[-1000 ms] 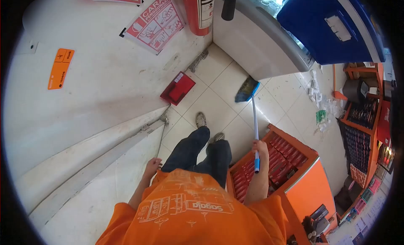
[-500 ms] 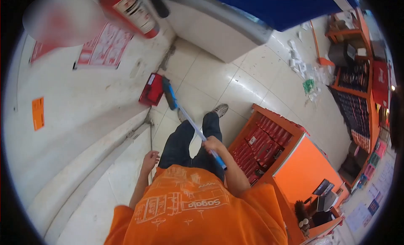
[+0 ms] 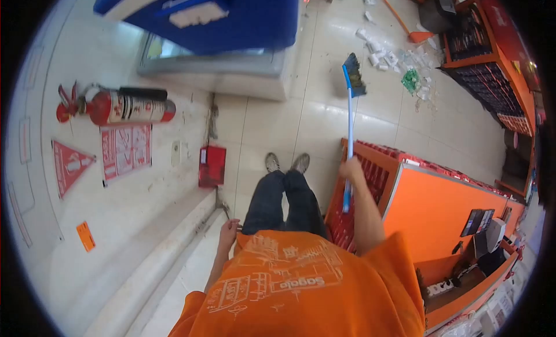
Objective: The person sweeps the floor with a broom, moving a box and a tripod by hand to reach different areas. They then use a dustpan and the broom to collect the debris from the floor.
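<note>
My right hand (image 3: 352, 171) is wrapped around the blue and white handle of a broom (image 3: 350, 123). The broom's head, with its dark, worn bristles, extends out ahead over the tiled floor, short of the scattered litter. Down at my left side, beside my thigh and close to the wall, my left hand (image 3: 229, 228) hangs with loosely bent fingers and no object visible in it. A red box-like item (image 3: 212, 166) is on the floor against the wall, ahead of my left hand.
White litter (image 3: 376, 50) and a green plastic piece (image 3: 410, 81) lie ahead right, near an orange dustpan (image 3: 420, 36). An orange counter (image 3: 446, 215) borders my right. A chest freezer (image 3: 249, 82) with a blue lid stands ahead left; a fire extinguisher (image 3: 136, 107) hangs on the wall.
My right hand has swung the broom from beside the red item out to the right and forward. My view has turned, and my feet now stand side by side.
</note>
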The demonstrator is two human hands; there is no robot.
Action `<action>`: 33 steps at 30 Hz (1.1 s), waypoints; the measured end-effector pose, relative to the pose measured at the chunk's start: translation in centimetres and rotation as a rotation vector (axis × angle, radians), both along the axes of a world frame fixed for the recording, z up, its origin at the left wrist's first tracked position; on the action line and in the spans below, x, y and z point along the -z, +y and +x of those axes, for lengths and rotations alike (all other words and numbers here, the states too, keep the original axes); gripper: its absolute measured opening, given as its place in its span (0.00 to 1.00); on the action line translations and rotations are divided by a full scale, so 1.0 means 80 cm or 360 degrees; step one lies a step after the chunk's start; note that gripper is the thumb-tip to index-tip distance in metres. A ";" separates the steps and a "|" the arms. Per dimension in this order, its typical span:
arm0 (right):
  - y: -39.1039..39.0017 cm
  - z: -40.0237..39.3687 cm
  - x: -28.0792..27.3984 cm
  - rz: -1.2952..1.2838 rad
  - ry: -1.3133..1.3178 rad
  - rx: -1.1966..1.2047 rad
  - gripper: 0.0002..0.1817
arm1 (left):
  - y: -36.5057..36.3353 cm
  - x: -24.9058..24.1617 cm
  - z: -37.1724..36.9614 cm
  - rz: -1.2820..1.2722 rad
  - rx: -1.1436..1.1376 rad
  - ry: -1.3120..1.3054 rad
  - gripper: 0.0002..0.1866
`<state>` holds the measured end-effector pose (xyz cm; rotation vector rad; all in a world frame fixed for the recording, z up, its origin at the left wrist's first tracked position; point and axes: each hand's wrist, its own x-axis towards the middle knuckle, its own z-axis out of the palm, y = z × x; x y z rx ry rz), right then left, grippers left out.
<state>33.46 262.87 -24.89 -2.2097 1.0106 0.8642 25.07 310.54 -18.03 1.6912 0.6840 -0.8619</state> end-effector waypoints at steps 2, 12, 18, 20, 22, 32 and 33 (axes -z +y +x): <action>0.017 -0.028 -0.007 0.0068 -0.0188 0.0197 0.15 | -0.012 0.014 0.029 0.0070 0.0130 0.0121 0.12; -0.060 0.107 0.044 0.0922 -0.0011 0.0837 0.10 | -0.075 0.030 0.212 0.0052 0.0377 -0.0085 0.11; -0.130 0.147 0.030 0.0357 0.0180 -0.0323 0.17 | -0.085 0.037 0.268 0.0136 0.0195 -0.0363 0.13; -0.127 0.151 -0.024 0.0305 0.0045 -0.0002 0.16 | -0.111 0.041 0.273 0.0083 -0.0073 0.0064 0.14; -0.133 0.135 -0.009 0.0276 -0.0101 0.0299 0.15 | -0.134 0.047 0.284 0.0054 0.0025 0.0182 0.13; -0.352 0.294 0.057 0.1082 0.0112 0.0915 0.07 | -0.348 0.049 0.419 0.0137 0.0188 0.0144 0.13; -0.398 0.287 0.049 0.1062 0.0225 0.1043 0.06 | -0.379 0.045 0.428 0.0153 0.0119 0.0156 0.12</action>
